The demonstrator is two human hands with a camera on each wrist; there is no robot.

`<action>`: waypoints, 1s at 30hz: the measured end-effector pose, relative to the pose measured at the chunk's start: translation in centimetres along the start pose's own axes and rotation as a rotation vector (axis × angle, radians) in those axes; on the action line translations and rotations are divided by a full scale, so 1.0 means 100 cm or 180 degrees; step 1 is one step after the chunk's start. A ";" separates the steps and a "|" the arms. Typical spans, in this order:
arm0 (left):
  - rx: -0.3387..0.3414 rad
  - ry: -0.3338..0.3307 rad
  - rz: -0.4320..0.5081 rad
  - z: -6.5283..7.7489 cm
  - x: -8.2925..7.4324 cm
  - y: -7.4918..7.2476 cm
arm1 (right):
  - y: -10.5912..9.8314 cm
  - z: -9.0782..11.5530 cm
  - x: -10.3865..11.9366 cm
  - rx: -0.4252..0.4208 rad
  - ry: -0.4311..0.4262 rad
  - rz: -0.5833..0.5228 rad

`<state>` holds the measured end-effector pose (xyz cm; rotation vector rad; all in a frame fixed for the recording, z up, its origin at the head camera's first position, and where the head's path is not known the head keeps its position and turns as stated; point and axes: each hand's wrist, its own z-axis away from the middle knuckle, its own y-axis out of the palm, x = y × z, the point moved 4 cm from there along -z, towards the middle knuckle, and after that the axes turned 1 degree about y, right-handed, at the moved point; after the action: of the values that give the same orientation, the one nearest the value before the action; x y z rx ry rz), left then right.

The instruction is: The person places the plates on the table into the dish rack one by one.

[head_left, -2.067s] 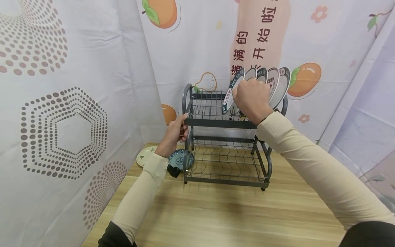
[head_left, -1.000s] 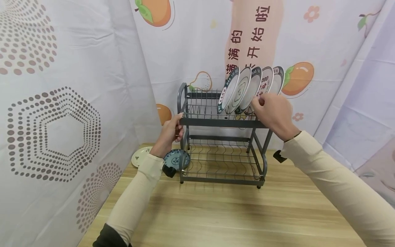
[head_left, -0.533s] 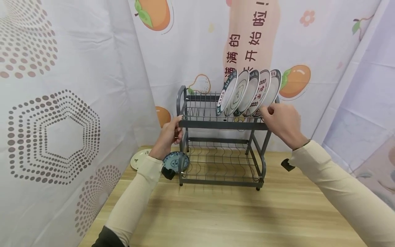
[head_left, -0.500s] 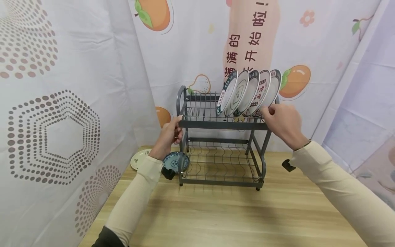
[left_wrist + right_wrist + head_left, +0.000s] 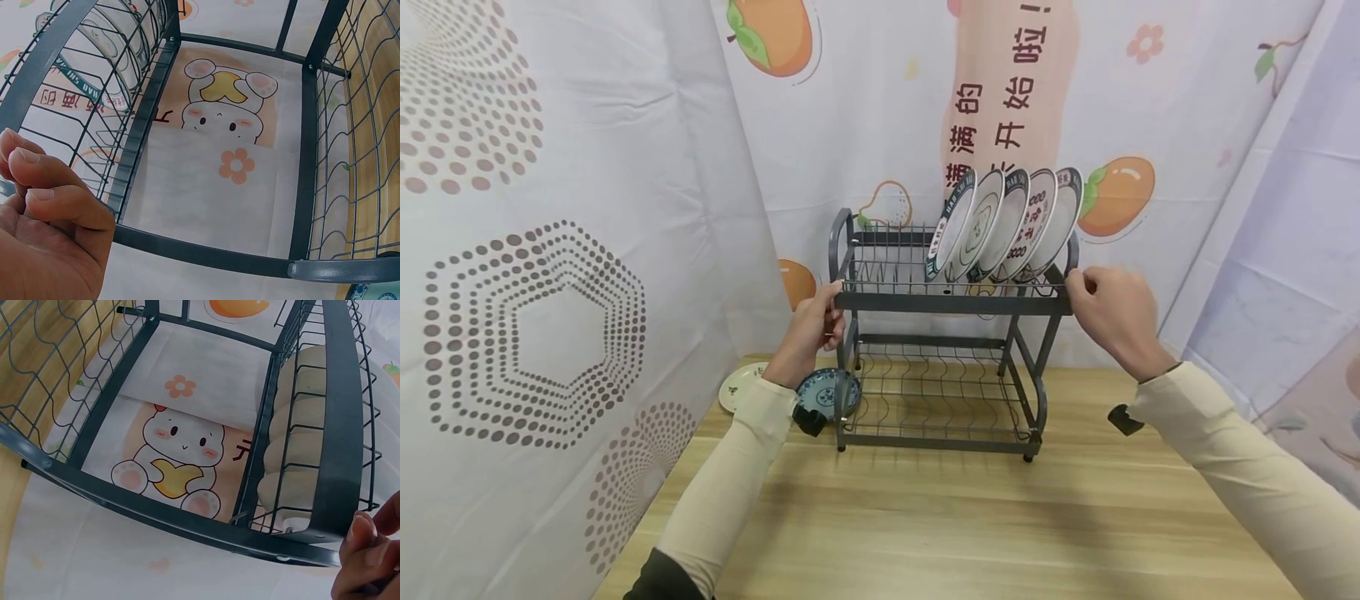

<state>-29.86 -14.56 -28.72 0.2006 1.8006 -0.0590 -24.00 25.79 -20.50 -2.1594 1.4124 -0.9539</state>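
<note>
A dark grey two-tier dish rack (image 5: 951, 304) stands on the table. My left hand (image 5: 808, 333) holds its upper tier at the front left corner, thumb on top; the left wrist view shows that hand's curled fingers (image 5: 56, 178) beside the bar. At the front right corner, my right hand (image 5: 1116, 317) pinches the upper frame, and its fingertips (image 5: 362, 530) meet the bar's end in the right wrist view. Several patterned plates (image 5: 951, 229) lean upright in a row on the right half of the upper tier. Wire slots (image 5: 887, 271) show bare on the left half.
A cream plate (image 5: 737, 389) and a blue patterned plate (image 5: 826, 392) lie left of the rack, partly hidden by my left arm. The lower wire tier (image 5: 936, 392) sits close above the wooden table (image 5: 925, 517). Printed curtains (image 5: 880, 108) hang behind and at both sides.
My right hand has moved from in front of the plates, right and down along the front bar, to the rack's right corner. My left hand stays at the left corner.
</note>
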 end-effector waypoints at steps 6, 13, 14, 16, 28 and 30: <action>-0.0026 -0.0006 0.0016 0.001 0.000 0.001 | 0.003 0.004 -0.008 0.0093 0.0133 -0.0035; -0.0021 -0.0033 0.0006 -0.001 0.001 0.001 | 0.009 0.010 -0.020 0.0432 0.0323 -0.0229; -0.0022 -0.0036 0.0005 -0.001 0.001 0.001 | 0.010 0.011 -0.021 0.0489 0.0374 -0.0308; -0.0017 -0.0033 0.0000 -0.001 0.001 0.001 | 0.012 0.013 -0.025 0.0570 0.0494 -0.0480; -0.0018 -0.0038 -0.0027 0.000 0.002 -0.001 | 0.023 0.019 -0.035 0.1013 0.1163 -0.1655; 0.0039 -0.0051 -0.0070 0.000 0.002 -0.004 | 0.024 0.019 -0.035 0.1018 0.1238 -0.1926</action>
<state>-30.02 -14.92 -28.97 0.1887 1.7869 -0.0869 -25.10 27.86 -24.56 -2.2565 0.6548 -1.7575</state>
